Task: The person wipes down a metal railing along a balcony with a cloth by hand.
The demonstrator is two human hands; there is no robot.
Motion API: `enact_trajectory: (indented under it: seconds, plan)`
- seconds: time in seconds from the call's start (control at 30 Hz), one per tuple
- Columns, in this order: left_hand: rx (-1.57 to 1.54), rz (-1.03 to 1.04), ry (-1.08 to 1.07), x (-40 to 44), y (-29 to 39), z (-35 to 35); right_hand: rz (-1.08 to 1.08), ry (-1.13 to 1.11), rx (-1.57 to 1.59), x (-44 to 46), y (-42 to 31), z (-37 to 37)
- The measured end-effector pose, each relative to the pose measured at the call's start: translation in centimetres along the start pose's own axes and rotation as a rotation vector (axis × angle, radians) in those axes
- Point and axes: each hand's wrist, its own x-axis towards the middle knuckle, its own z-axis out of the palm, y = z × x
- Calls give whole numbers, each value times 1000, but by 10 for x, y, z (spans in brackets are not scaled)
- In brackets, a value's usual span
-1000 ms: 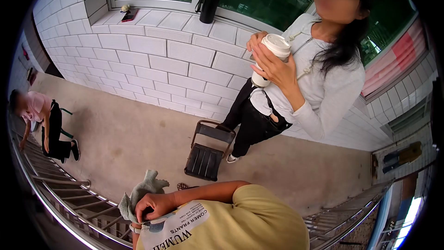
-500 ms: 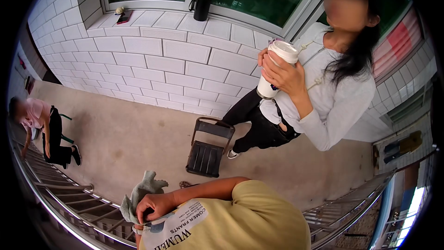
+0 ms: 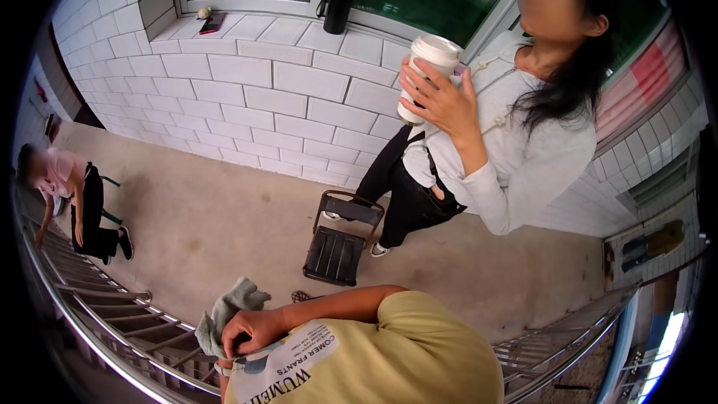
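Observation:
My right hand [image 3: 250,331] reaches across the front of my yellow shirt [image 3: 419,352], its fingers curled in a pinch at the edge of a grey-green cloth [image 3: 241,298]. The cloth sticks up in loose folds beyond the hand and may be a glove. Just below, my left wrist [image 3: 224,365] shows with a pale band around it. The left hand itself is hidden by the cloth and the right hand, so its fingers cannot be made out.
A black folding chair [image 3: 333,256] stands ahead. Beyond it a person [image 3: 523,142] holds a white lidded cup [image 3: 430,67]. A black flask [image 3: 340,4] and a phone [image 3: 212,23] rest on the sill. Another person [image 3: 67,179] sits far left, near the metal railing [image 3: 112,295].
The standing person's cup and hands first moved right and down, then back left and up. The view has swung slightly. My hands and the cloth have barely moved.

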Motion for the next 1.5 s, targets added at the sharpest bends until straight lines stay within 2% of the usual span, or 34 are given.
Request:
enact_trajectory:
  seconds: [0.37,0.63,0.77,0.83,1.1,1.27,1.4,1.5]
  plan:
    - [-5,72,43,-26,-3,-24,-88,-32,-113,-5,-7,25]
    - [7,159,80,-49,-3,-47,43,55,-216,-7,-12,53]
    - [38,231,98,-55,4,-59,-121,91,-341,-8,-11,60]
    - [72,278,112,-58,9,-61,-137,93,-357,-9,-8,64]
    - [266,430,177,-68,16,-74,-313,88,-555,-13,-10,84]
    - [438,503,210,-75,15,-81,-365,78,-592,-15,-6,93]
    - [701,576,247,-77,17,-84,-410,91,-621,-16,-6,96]
    - [760,593,263,-84,23,-76,-432,117,-622,-16,-7,99]
